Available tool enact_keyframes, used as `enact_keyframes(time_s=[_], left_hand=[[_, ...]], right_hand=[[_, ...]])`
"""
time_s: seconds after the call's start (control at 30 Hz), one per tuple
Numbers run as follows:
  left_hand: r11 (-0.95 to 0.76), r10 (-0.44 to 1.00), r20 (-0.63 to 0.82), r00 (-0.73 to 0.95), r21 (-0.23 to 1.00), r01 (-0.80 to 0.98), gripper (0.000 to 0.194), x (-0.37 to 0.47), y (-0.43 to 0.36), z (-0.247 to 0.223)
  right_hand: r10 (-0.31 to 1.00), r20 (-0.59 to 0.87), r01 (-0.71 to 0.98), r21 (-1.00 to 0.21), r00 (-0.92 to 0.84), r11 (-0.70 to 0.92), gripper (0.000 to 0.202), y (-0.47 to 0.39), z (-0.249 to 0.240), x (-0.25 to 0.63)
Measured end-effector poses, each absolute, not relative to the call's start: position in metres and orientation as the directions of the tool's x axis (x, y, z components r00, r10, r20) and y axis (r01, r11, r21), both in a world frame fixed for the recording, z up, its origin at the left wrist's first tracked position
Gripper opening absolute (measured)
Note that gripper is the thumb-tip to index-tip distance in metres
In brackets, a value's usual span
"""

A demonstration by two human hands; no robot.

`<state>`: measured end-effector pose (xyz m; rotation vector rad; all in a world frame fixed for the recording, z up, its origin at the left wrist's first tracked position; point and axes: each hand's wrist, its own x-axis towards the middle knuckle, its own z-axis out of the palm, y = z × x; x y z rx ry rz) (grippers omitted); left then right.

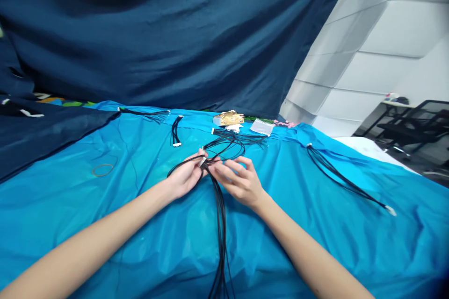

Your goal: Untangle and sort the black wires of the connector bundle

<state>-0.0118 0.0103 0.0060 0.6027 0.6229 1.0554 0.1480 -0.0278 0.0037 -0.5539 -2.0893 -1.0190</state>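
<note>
Near the middle of the blue sheet, my left hand (187,175) is closed on a white connector (203,161) with black wires fanning out of it. My right hand (240,180) is at the same connector, its thumb and index finger pinched on the black wires beside it. From between the hands the wire bundle (220,224) hangs down toward me and leaves the view at the bottom. Some wires loop out behind the left hand and beyond the right fingers. The exact fingertip contact is partly hidden.
Black cables with white connectors lie around: a short cable (176,131), a cable at far left (143,112), a loose-wired cable (242,138) and a long cable (345,177) at right. A gold tissue pack (228,117), a white packet (262,126) and a rubber band (103,170) also lie there.
</note>
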Motion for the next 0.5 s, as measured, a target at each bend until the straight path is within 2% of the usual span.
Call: enact_keyframes(time_s=[0.1, 0.33, 0.5], left_hand=[[0.411, 0.903, -0.221, 0.367, 0.688, -0.598, 0.021, -0.012, 0.009, 0.009], [0.459, 0.883, -0.267, 0.387, 0.663, -0.591, 0.025, -0.012, 0.007, 0.012], [0.455, 0.885, -0.264, 0.384, 0.673, -0.584, 0.025, -0.011, 0.007, 0.011]], right_hand=[[0.057, 0.713, 0.593, 0.533, -0.699, 0.604, 0.016, -0.026, 0.003, 0.145], [0.088, 0.693, 0.563, 0.497, -0.716, 0.66, 0.017, -0.019, -0.001, 0.148], [0.059, 0.683, 0.537, 0.514, -0.728, 0.669, 0.018, -0.016, -0.005, 0.15]])
